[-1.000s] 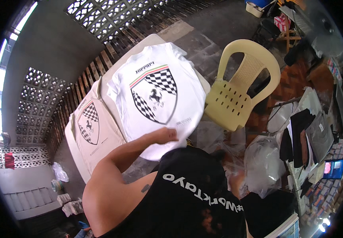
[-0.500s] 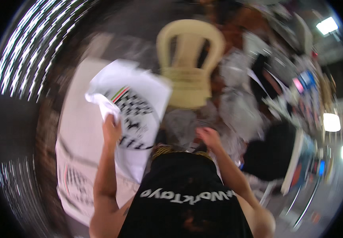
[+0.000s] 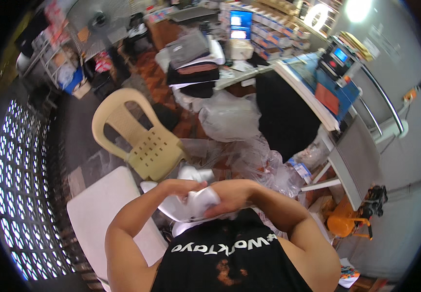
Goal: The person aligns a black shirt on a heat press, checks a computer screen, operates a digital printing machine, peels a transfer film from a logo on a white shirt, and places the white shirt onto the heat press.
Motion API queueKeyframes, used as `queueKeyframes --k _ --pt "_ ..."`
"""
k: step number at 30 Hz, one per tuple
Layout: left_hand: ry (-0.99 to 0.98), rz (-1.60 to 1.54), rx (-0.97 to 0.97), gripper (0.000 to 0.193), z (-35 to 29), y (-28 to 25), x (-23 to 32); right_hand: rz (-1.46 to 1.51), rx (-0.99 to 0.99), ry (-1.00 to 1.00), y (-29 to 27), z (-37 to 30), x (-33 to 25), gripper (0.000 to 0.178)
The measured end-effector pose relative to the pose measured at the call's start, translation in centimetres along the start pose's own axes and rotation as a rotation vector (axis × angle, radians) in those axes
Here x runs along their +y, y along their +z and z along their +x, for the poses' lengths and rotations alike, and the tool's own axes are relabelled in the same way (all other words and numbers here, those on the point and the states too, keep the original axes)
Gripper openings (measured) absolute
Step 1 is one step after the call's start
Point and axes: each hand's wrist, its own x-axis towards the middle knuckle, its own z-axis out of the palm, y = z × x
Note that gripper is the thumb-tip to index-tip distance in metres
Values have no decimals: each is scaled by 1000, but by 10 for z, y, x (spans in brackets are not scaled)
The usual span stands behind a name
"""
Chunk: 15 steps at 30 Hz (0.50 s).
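A white cloth [image 3: 177, 208], bunched and partly folded, is gathered in front of my chest. My left hand [image 3: 185, 187] has its fingers closed around the upper part of the cloth. Across from it, my right hand [image 3: 233, 195] grips the other side, palm turned inward, with a fold of white fabric between the two hands. The print on the cloth is hidden in the folds at this moment.
A white table [image 3: 104, 207] stands at my left, a cream plastic chair [image 3: 154, 152] ahead. Clear plastic bags [image 3: 232, 117] lie around the floor. To the right are black fabric [image 3: 286, 117] draped from a worktable, a press-like machine [image 3: 337, 58] and an orange compressor [image 3: 344, 225].
My view has swung right. The cloth, spread from my left hand over the white table before, is now bunched at my chest. My right hand, earlier apart from it, has taken hold.
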Motion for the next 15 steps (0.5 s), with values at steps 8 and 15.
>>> queueKeyframes --k 8,15 --pt "565 -81 -483 66 121 56 218 -263 1144 367 16 -298 -21 19" --pt "763 906 -623 49 178 152 337 -490 1240 465 32 -412 -43 16"
